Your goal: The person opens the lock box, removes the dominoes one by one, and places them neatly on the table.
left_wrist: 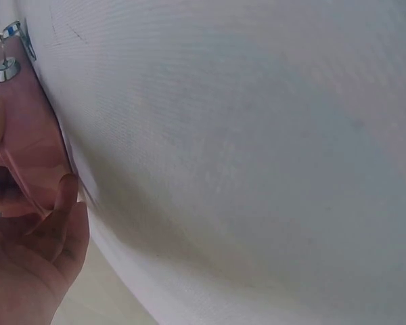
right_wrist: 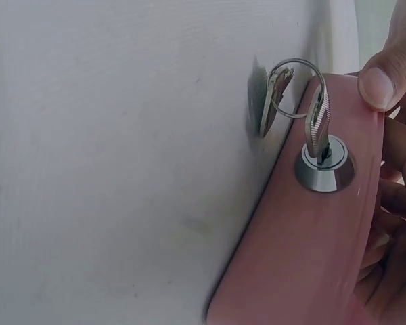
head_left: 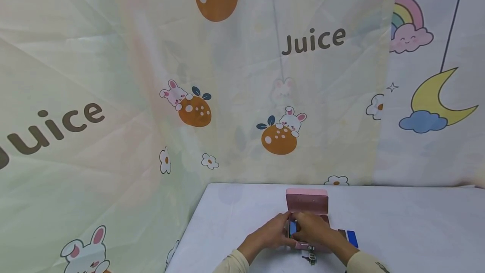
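A pink lidded box [head_left: 312, 246] stands on the white table with its lid [head_left: 307, 202] raised at the back. My left hand [head_left: 270, 233] grips the box's left end, thumb at the front corner and fingers around the side; the left wrist view shows this hand [left_wrist: 34, 261] against the pink wall. My right hand [head_left: 312, 227] reaches into the box, its curled fingers and thumb around a flat blue piece [head_left: 293, 227]. Much of that piece is hidden by the hand. In the right wrist view, a key [right_wrist: 318, 125] sits in the round silver lock [right_wrist: 325, 172] on the front.
A second key [right_wrist: 276, 101] hangs from the ring in front of the box. To the right of the box lie a flat blue piece [head_left: 352, 238] and a dark piece [head_left: 342, 233], partly behind the right forearm. A printed curtain [head_left: 242, 96] rises behind the table [head_left: 242, 205].
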### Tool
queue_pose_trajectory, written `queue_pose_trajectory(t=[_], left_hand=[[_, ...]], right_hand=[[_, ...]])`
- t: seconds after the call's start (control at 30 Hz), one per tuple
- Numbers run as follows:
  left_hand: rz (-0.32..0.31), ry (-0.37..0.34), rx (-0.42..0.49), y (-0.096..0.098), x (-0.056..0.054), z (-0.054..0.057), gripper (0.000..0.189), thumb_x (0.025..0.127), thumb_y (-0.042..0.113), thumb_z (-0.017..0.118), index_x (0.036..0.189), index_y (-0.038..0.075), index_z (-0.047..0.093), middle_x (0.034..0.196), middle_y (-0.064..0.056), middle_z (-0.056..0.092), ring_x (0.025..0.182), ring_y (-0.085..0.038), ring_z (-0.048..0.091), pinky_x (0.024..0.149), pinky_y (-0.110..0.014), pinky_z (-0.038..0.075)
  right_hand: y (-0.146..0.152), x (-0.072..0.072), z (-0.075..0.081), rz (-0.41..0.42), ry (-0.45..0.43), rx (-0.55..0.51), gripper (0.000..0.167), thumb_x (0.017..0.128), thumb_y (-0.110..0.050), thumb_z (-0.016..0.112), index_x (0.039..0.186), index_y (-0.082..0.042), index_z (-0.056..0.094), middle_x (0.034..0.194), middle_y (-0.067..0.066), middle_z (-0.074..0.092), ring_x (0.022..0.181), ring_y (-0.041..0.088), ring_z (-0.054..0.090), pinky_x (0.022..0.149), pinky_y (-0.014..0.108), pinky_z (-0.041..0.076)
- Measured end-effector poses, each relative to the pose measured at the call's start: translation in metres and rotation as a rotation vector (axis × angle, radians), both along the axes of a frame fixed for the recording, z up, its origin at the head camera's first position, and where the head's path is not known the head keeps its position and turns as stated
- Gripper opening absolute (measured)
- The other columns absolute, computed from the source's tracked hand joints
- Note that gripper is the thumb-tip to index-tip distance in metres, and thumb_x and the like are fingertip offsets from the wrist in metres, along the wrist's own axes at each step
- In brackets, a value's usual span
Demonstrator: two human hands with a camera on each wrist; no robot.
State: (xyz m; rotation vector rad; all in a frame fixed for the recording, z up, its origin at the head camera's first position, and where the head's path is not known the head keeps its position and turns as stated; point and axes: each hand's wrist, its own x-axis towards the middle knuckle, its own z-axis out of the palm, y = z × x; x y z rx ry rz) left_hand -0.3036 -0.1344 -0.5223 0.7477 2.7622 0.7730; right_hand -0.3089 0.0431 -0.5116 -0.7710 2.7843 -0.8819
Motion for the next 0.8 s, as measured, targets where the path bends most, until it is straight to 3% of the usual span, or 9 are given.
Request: queue_pose_trajectory(t=[0.13,0.27,0.4,0.8], left_hand=[[0.011,0.006,-0.018,0.0003,-0.0001,0.0,0.092,0.079,0.042,0.084,0.154,0.028,0.032,0.141,0.003,0.053,0.124,-0.004,0.05,0.106,-0.03,0.047],[0.019,-0.005,-0.021,0.0002,0.0,0.0009,0.092,0.079,0.041,0.085,0.154,0.028,0.033,0.138,0.004,0.054,0.118,-0.002,0.05,0.103,-0.029,0.048],[0.022,-0.013,-0.02,0.0005,0.0011,0.0022,0.092,0.079,0.041,0.085,0.154,0.029,0.033,0.135,0.005,0.055,0.11,0.0,0.05,0.099,-0.026,0.049],[0.035,-0.036,-0.004,0.001,0.0012,0.0028,0.092,0.078,0.041,0.086,0.153,0.03,0.034,0.138,0.004,0.055,0.111,-0.001,0.051,0.1,-0.027,0.05]], right_hand=[[-0.0024,0.0002,0.001,-0.01,-0.005,0.022,0.04,0.076,-0.009,0.086,0.113,-0.007,0.07,0.086,-0.001,0.066,0.073,0.014,0.056,0.069,0.034,0.056],[-0.0034,-0.0001,0.0007,-0.008,0.001,0.025,0.041,0.076,-0.009,0.086,0.113,-0.007,0.069,0.092,0.001,0.068,0.077,0.015,0.058,0.079,0.042,0.06],[-0.0033,-0.0014,-0.0022,-0.001,0.006,0.019,0.04,0.075,-0.009,0.087,0.112,-0.007,0.07,0.092,0.001,0.068,0.078,0.015,0.058,0.08,0.043,0.06],[-0.0042,-0.0013,-0.0034,-0.003,-0.019,0.018,0.044,0.074,-0.012,0.088,0.113,-0.007,0.069,0.096,0.001,0.068,0.081,0.016,0.059,0.085,0.048,0.058]])
